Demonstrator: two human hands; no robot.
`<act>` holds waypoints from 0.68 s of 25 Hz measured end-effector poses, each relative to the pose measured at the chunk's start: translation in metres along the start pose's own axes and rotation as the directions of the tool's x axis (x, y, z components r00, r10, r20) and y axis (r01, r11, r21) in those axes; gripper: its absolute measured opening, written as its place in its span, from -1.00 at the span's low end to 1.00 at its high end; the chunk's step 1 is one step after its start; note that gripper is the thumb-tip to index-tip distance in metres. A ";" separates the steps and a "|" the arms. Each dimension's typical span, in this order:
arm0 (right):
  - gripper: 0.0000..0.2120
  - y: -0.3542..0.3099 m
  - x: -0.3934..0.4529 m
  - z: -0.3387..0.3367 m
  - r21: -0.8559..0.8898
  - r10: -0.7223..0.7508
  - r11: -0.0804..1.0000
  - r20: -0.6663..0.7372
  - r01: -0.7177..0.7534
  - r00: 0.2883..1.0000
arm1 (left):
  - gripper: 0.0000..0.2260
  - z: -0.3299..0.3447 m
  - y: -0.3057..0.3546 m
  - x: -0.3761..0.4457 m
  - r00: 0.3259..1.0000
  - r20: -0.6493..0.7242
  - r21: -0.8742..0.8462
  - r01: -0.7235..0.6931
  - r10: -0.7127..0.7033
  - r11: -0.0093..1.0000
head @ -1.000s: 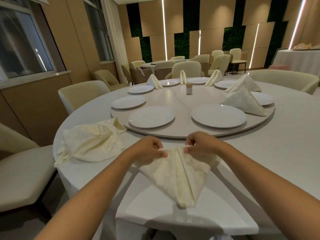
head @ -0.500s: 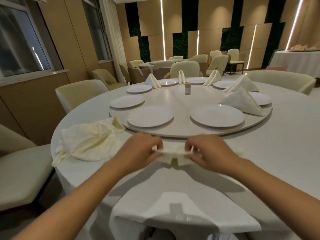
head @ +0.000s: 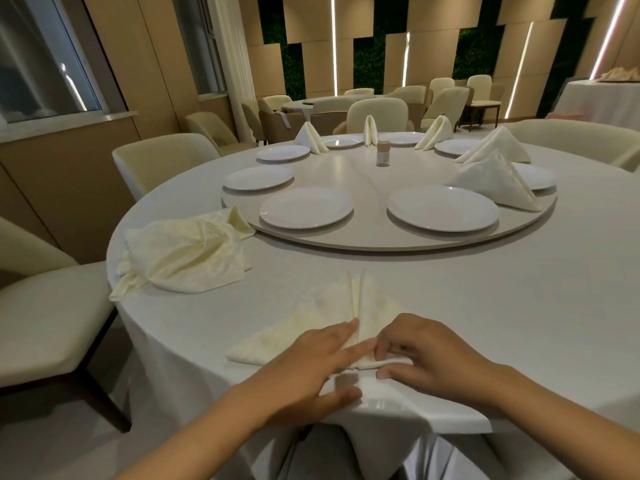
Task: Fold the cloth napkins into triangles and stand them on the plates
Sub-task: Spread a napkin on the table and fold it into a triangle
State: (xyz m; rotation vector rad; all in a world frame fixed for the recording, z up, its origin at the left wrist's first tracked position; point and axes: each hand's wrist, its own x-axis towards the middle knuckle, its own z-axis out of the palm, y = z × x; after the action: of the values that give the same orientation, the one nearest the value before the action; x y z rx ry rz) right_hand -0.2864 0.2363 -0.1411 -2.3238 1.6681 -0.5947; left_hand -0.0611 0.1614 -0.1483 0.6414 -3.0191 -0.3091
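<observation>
Head view, near edge of round table (head: 450, 323), white tablecloth.

Left hand (head: 311, 367): fingers straight, lying flat on the near part of a cream napkin (head: 332, 306); thumb spread toward the table edge. Nothing grasped, pressing only.

Right hand (head: 426, 355): fingers curled at the napkin's near right corner, fingertips and thumb pinching a fold of the cloth. The two hands almost touch at the fingertips.

Napkin lies flat on the tablecloth, triangular outline, point away from the person, with a centre seam where two flaps meet. Near edge is under both hands.

Left of it, apart: a rumpled heap of cloth napkins (head: 187, 254), unfolded, one corner hanging over the table edge.

Beyond: round turntable (head: 363, 237) raised on the table. Two bare plates at its near side, left plate (head: 306, 206) and right plate (head: 442, 207). Further left, two more bare plates (head: 259, 177).

Right side of turntable: folded napkin (head: 491, 183) standing as a triangle, beside a plate; a second standing napkin (head: 495, 147) behind it. Three more stand at the far rim among plates.

Small jar (head: 383, 153) near the turntable's centre.

Cream chairs (head: 162, 161) around the table; another set table behind.
</observation>
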 end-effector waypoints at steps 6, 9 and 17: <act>-0.74 0.021 0.043 -0.024 0.128 0.119 0.985 -0.042 -0.112 0.992 | -0.49 0.002 -0.007 0.003 1.000 0.008 0.039 -0.028 0.028 0.999; -0.57 0.032 0.073 -0.008 -0.104 -0.032 0.994 0.115 0.044 0.993 | -0.55 -0.005 -0.017 0.002 0.998 -0.007 -0.050 -0.057 0.057 0.997; -0.56 0.057 0.066 0.002 -0.346 0.155 0.935 0.192 -0.081 0.969 | -0.64 -0.020 -0.027 0.007 0.999 -0.037 -0.236 -0.028 0.020 0.971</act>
State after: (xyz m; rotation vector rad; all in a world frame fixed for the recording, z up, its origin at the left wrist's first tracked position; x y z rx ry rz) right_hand -0.3162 0.1547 -0.1531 -2.3773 1.9074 -0.0262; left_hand -0.0548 0.1310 -0.1343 0.5825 -2.8903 -0.6382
